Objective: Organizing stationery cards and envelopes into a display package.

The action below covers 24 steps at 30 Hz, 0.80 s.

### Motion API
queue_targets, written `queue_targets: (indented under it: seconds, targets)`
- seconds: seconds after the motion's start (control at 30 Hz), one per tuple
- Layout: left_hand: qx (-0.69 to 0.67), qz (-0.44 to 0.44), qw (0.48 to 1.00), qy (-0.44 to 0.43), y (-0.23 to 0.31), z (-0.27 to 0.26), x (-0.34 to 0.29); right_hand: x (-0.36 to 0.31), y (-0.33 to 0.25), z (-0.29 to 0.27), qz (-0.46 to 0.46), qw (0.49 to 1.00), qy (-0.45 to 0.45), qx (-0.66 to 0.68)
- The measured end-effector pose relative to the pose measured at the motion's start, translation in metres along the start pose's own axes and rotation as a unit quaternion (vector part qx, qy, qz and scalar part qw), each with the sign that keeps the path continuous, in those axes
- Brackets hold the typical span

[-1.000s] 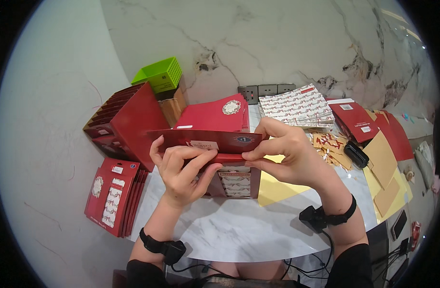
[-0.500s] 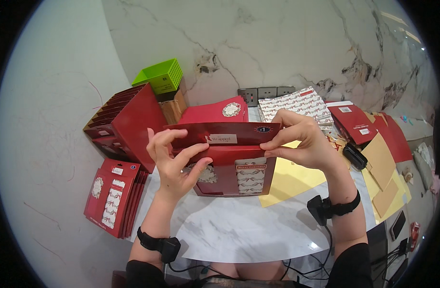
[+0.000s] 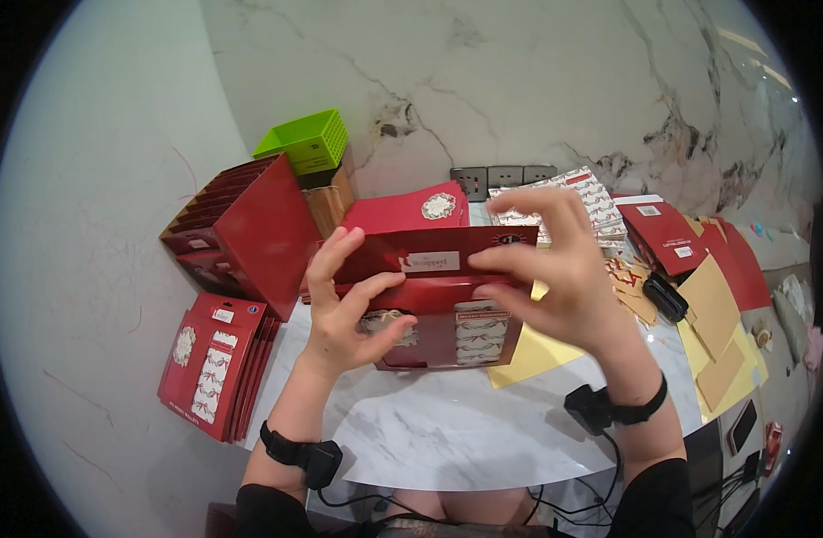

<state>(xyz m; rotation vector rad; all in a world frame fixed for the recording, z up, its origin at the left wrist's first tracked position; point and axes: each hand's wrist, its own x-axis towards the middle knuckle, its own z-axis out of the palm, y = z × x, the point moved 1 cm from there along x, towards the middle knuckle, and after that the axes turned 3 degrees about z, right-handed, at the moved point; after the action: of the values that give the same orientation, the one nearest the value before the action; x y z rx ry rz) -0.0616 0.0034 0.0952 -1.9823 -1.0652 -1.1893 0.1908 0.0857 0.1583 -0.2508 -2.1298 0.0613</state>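
Observation:
A red card packet (image 3: pixel 434 340) stands upright at the middle of the table, its top flap raised and patterned envelopes showing through a window in its front. My left hand (image 3: pixel 347 314) holds the packet's upper left part, with fingertips on the flap and fold and the thumb held apart in front. Over the right part of the flap, my right hand (image 3: pixel 559 278) is blurred by motion. Its index finger and thumb are apart close to the fold, and another finger stretches above the flap. Whether these fingertips touch the card is hard to see.
On the left stand a red divided box (image 3: pixel 263 229) and a stack of finished-looking red packets (image 3: pixel 216 359). Behind are a green basket (image 3: pixel 308 143), red cards (image 3: pixel 398 208) and patterned envelopes (image 3: pixel 600 206). Yellow sheets (image 3: pixel 712 296) and a black case (image 3: pixel 665 296) lie at right.
My right hand has let go of the flap's right edge and moved left along the fold, its fingers spreading. The packet has shifted slightly to the right with my left hand.

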Motion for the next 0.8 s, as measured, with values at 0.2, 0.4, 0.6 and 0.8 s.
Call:
queue_targets:
  seconds: [0.2, 0.4, 0.6, 0.8]
  targets:
    - [-0.019, 0.027, 0.999, -0.018, 0.001, 0.003, -0.002, -0.010, -0.021, 0.044, -0.112, 0.979, 0.029, -0.169]
    - [-0.080, 0.001, 0.997, 0.018, 0.004, -0.001, 0.000, -0.016, -0.020, 0.053, -0.058, 0.987, -0.003, -0.147]
    - [-0.400, -0.429, 0.804, 0.098, 0.018, -0.022, -0.033, -0.019, -0.016, 0.053, -0.030, 0.990, 0.006, -0.136]
    - [-0.692, -0.632, 0.315, 0.150, 0.060, -0.007, -0.018, -0.020, -0.018, 0.053, -0.019, 0.989, 0.014, -0.145]
